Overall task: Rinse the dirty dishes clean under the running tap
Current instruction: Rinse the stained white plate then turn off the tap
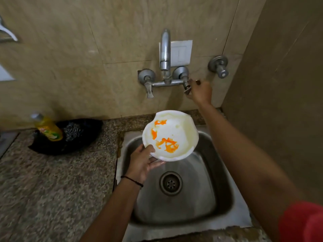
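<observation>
Holding the white bowl point(174, 133) over the steel sink point(222, 189), my left grip point(141, 163) pinches its near rim, thumb inside and fingers beneath. Orange smears streak the bowl's inside, and it hangs below and in front of the tap spout point(165, 49). My right grip point(201, 91) curls around the wall mixer's right lever handle point(186, 89). On the granite tabletop point(52, 189) to the left, a yellow dish-soap bottle point(49, 130) sits just beside a steel scrubber point(72, 131).
</observation>
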